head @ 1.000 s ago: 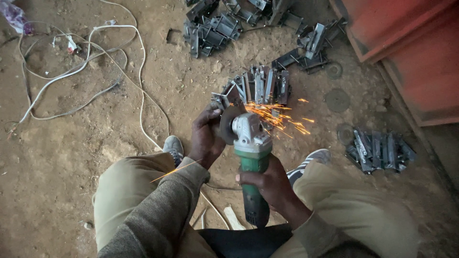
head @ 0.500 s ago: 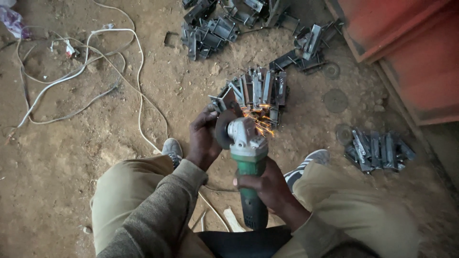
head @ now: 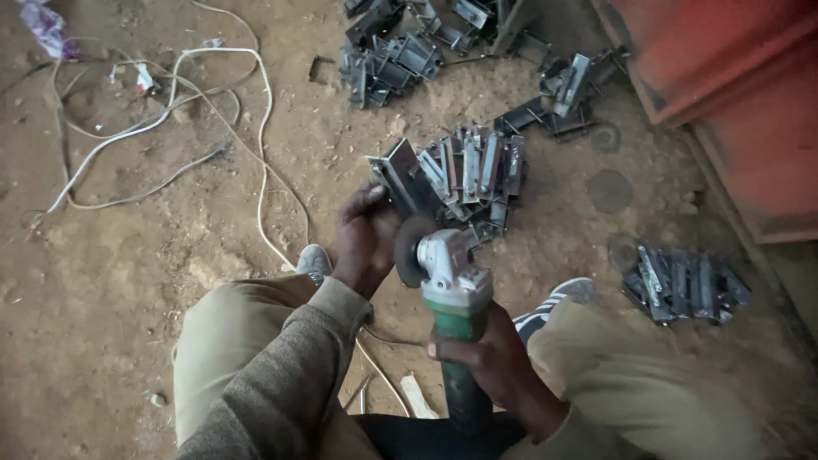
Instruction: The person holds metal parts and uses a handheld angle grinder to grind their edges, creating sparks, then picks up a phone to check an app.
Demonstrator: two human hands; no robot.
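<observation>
While the right hand (head: 486,358) wraps closed around the green body of the angle grinder (head: 452,294), the left hand (head: 365,243) grips a metal bracket (head: 405,177) just beyond the grinder's disc. Stacked brackets (head: 477,170) lie directly behind the grinder; a white cable (head: 213,94) snakes over dirt to its left.

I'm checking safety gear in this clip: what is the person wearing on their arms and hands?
Both hands are bare, no gloves: left hand, right hand. The left arm wears a long grey-brown knitted sleeve with a ribbed cuff. The right arm has a khaki sleeve, blurred at the edge.
</observation>
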